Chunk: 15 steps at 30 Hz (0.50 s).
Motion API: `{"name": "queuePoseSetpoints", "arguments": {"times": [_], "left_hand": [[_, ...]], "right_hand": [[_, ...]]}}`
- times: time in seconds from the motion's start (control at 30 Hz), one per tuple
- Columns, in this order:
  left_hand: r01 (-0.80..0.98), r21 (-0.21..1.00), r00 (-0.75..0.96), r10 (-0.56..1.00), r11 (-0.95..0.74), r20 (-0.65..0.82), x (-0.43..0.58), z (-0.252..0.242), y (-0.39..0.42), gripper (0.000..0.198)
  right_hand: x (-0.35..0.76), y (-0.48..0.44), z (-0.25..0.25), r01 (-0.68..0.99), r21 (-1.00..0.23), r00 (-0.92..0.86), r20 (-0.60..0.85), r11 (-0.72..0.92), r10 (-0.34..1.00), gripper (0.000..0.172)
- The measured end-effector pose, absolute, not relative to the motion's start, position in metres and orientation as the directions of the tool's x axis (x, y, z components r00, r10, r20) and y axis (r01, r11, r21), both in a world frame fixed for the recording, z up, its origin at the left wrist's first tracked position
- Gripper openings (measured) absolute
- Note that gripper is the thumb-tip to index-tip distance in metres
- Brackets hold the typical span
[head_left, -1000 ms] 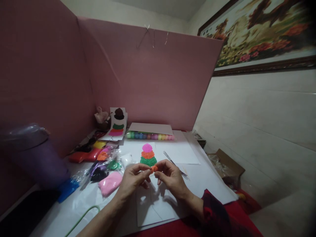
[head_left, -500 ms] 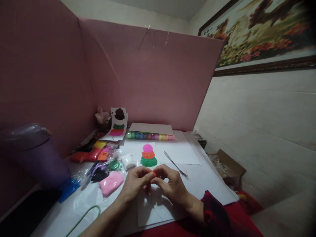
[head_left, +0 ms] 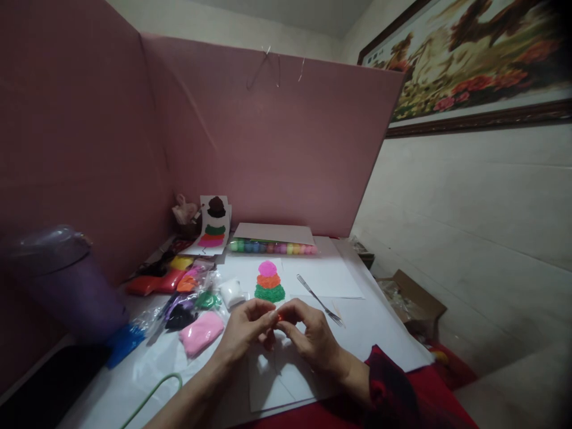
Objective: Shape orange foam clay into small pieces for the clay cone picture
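Note:
My left hand [head_left: 245, 333] and my right hand [head_left: 308, 333] meet over the white paper, fingertips pinched together on a small orange clay piece [head_left: 279, 317], mostly hidden between them. Just beyond the fingers lies a clay figure [head_left: 269, 281] on white card: a pink round on top, orange in the middle, green at the bottom. Metal tweezers [head_left: 318, 299] lie to the right of it. A folded white sheet [head_left: 279, 381] sits under my wrists.
Bags of coloured clay [head_left: 179, 286], a pink lump [head_left: 201, 332] and a white lump [head_left: 232, 292] lie at left. A row of coloured pots [head_left: 272, 246] and a sample card [head_left: 214, 223] stand at the back against the pink screen [head_left: 277, 143]. A purple container [head_left: 62, 280] is at far left, a cardboard box [head_left: 413, 301] at right.
My hands have drawn slightly nearer to me and closed tighter; the orange piece, plainly visible a second ago, is now almost covered by the fingertips.

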<state>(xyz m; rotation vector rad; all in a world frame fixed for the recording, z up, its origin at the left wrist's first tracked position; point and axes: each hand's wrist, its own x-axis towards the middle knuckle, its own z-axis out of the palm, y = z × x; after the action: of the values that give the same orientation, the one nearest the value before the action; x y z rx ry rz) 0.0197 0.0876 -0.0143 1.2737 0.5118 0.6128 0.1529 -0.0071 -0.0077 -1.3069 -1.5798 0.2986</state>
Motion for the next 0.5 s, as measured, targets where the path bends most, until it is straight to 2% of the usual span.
{"name": "queuePoseSetpoints", "arguments": {"times": [0.07,0.13,0.27,0.37,0.5], "left_hand": [[-0.113,0.975,0.757,0.652,0.193,-0.041,0.019,-0.014,0.088,0.031],[-0.102,0.974,0.765,0.641,0.203,-0.054,0.019,-0.012,0.087,0.028],[-0.145,0.965,0.689,0.722,0.218,-0.059,0.021,-0.009,0.087,0.021],[-0.23,0.943,0.617,0.785,0.24,-0.05,0.021,-0.007,0.087,0.024],[-0.212,0.951,0.637,0.769,0.225,-0.04,0.019,-0.006,0.088,0.027]], "right_hand": [[0.152,-0.008,-0.006,0.578,-0.724,0.112,0.529,0.378,0.841,0.005],[0.152,-0.007,-0.006,0.516,-0.78,0.141,0.484,0.353,0.864,0.002],[0.153,0.001,-0.011,0.175,-0.94,0.259,0.33,0.292,0.908,0.016],[0.156,0.008,-0.015,-0.022,-0.96,0.31,0.26,0.28,0.915,0.024],[0.157,0.011,-0.015,-0.072,-0.959,0.349,0.234,0.275,0.908,0.025]]}}
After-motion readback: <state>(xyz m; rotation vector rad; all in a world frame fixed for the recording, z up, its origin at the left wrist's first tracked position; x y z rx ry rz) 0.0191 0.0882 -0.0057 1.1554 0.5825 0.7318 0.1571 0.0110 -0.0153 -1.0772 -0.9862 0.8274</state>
